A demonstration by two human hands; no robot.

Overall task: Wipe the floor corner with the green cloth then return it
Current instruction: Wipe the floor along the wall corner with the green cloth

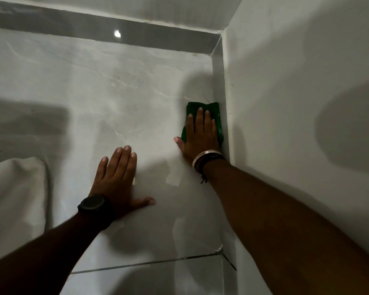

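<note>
The green cloth (213, 110) lies folded on the pale marble floor tile (107, 92), tight against the right skirting (218, 81). My right hand (199, 137) lies flat on top of it, fingers stretched forward, pressing it down; most of the cloth is hidden under the palm. The floor corner (215, 52) is farther ahead, where the right skirting meets the dark back skirting. My left hand (117, 177), with a black watch on the wrist, rests flat and spread on the bare tile to the left, holding nothing.
A white wall (296, 103) rises on the right and another beyond the dark skirting strip (94, 26) at the back. White fabric (13, 192) lies at the left edge. A grout line (147, 262) crosses the floor near me.
</note>
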